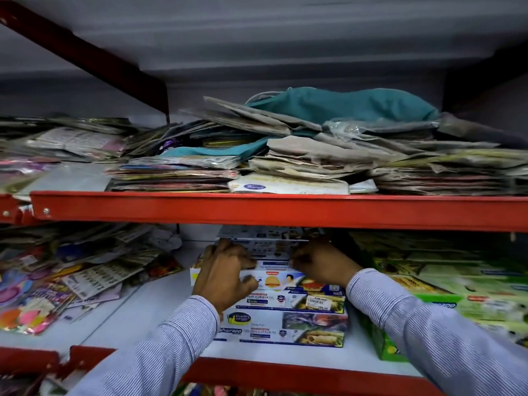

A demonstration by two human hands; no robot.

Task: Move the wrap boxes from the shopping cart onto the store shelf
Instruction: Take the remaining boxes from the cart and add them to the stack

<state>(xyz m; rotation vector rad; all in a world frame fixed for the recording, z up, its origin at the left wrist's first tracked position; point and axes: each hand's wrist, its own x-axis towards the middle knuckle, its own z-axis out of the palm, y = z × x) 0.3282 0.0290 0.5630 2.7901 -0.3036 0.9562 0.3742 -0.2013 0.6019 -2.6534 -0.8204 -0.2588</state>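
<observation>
We grip the top wrap box (pixel 267 248) with both hands, left hand (pixel 225 274) and right hand (pixel 323 265) curled around its ends, squaring it on the stack (pixel 285 318) near the shelf's (pixel 171 315) front edge, beside green boxes (pixel 445 298), so it sits flush.

Red steel shelving (pixel 274 211) stood against a grey wall (pixel 257 38), white boards (pixel 137 312) under dim light, a dark red bracket (pixel 94 61) above.
</observation>
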